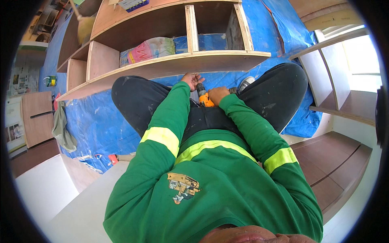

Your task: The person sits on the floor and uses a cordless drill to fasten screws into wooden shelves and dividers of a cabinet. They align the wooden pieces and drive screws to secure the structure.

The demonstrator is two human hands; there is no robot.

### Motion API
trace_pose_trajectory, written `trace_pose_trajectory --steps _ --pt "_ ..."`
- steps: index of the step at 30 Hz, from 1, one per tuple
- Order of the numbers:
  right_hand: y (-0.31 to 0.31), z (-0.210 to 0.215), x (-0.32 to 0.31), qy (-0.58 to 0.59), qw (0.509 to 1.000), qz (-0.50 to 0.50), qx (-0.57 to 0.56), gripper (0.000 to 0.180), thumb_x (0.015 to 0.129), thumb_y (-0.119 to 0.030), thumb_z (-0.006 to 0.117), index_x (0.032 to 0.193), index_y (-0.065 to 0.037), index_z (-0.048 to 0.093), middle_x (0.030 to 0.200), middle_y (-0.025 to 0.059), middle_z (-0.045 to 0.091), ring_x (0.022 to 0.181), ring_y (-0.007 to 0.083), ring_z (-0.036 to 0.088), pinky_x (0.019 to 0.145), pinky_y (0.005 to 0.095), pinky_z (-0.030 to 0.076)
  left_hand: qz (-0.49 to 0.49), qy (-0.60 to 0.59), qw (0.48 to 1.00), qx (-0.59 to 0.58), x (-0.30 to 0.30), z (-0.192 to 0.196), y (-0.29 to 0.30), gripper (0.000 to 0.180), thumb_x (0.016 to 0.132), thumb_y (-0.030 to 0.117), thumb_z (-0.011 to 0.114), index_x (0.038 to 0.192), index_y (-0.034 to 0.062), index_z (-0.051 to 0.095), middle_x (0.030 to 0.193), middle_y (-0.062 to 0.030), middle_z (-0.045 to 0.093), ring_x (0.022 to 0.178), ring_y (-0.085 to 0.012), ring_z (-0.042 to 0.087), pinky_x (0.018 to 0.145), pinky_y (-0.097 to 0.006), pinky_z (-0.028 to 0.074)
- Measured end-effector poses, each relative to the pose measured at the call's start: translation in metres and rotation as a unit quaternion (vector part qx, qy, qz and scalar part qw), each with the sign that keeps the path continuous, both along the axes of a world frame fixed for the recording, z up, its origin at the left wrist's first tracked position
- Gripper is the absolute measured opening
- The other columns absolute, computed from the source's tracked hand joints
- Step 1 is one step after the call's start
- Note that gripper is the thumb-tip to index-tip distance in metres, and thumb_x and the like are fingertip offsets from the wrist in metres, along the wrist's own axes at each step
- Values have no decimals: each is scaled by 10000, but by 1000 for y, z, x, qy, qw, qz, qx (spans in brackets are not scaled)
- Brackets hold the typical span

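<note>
Between my bent knees, my right hand [219,95] is wrapped round an orange and black cordless drill [205,98]. The drill's black chuck points away from me, toward the plywood shelf unit [178,61]. Just at the chuck's front is my left hand [192,80], its fingers curled together in a pinch. Whatever lies between those fingertips is too small to make out. The shelf unit lies on its side in front of my legs, with its long near board close beyond both hands.
A blue tarp [101,121] covers the floor. Inside the unit lies a pink and white plastic sack [150,51]; a blue box [133,5] sits on its far board. A broom [85,26] is at the far left. White-faced shelving [336,69] stands to the right. A grey-green cloth [64,127] lies left.
</note>
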State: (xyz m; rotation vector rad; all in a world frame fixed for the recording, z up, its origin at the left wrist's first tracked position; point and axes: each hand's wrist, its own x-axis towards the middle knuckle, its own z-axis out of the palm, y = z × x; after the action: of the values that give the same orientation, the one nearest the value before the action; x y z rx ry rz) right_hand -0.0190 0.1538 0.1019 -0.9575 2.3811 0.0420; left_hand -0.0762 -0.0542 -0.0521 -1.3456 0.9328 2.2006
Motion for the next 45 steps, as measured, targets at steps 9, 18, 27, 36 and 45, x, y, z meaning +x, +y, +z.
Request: trace_pose_trajectory --steps 9,18,27,36,45 --pt "-4 5 -3 -21 999 -24 17 331 911 -183 732 1220 -68 705 1125 147 786 1056 344 770 875 512 598 10 -43 997 66 1 3 -4 202 1106 219 525 1137 53 635 999 -79 671 1053 -381 754 841 -560 589" --pt "-7 3 -4 -53 997 -29 37 295 949 -210 688 1218 -114 761 1215 106 784 1145 319 750 925 531 565 -34 -30 997 56 1 4 -2 191 1106 229 541 1128 71 646 979 -68 676 1062 -371 754 873 -557 562" --pt "-2 -1 -9 -81 995 -55 22 470 851 -203 798 1280 -48 681 1229 177 759 1145 382 742 933 529 600 -40 -1 999 23 2 12 10 172 1132 255 522 1163 127 634 1032 -53 682 1013 -373 727 862 -557 595" --pt "-8 -53 -17 -141 985 -73 73 496 843 -168 798 1307 -26 694 1300 208 729 1224 398 702 972 525 594 -154 -84 983 -60 15 15 33 314 1143 337 439 1425 222 514 1091 -59 717 870 -273 693 707 -516 564" --pt "-12 -70 -17 -240 964 -66 95 559 830 -268 831 1322 -34 706 1365 197 705 1254 386 683 1008 479 575 -223 -22 968 -115 7 -32 41 327 1141 313 402 1390 202 583 999 -50 739 813 -231 668 657 -497 558"
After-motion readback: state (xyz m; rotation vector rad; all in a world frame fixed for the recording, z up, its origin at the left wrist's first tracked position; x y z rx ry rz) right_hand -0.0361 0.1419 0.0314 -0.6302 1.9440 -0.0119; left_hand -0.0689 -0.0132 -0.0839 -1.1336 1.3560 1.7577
